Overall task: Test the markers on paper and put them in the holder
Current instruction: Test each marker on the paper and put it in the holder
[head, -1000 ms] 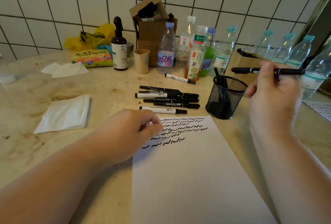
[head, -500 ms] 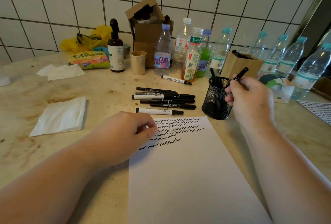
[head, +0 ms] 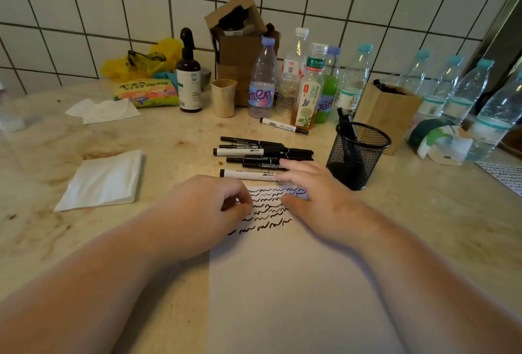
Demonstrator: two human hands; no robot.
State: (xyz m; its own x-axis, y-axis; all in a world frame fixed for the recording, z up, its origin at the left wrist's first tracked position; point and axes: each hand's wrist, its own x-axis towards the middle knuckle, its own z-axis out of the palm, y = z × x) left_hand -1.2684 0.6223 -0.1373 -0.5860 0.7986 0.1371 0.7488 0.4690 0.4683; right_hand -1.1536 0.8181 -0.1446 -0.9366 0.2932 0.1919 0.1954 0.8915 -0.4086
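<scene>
White tiled wall (head: 84, 14) at the far side, stained stone counter (head: 175, 291) in front. Sheet of paper (head: 288, 297) lying near the middle, rows of black squiggles (head: 268, 209) across its far end. Left hand (head: 206, 212) resting on the paper's far left corner, fingers curled loosely under, gripping nothing. Right hand (head: 313, 192) spread flat and relaxed over the paper's far edge, fingertips reaching to the markers, holding nothing. Pile of black markers (head: 262, 153) just beyond the paper, a white marker (head: 248, 174) nearest it, at the right hand's fingertips. One more white marker (head: 282, 125) lying alone, farther back. Black mesh holder (head: 358, 155) to the right of the pile, upright, dark markers standing inside. Folded napkin (head: 104, 181) well to the left. Along the wall: brown spray bottle (head: 188, 82), paper cup (head: 224, 97), cardboard box (head: 240, 51), a row of plastic bottles (head: 353, 82), brown paper bag (head: 387, 113)
</scene>
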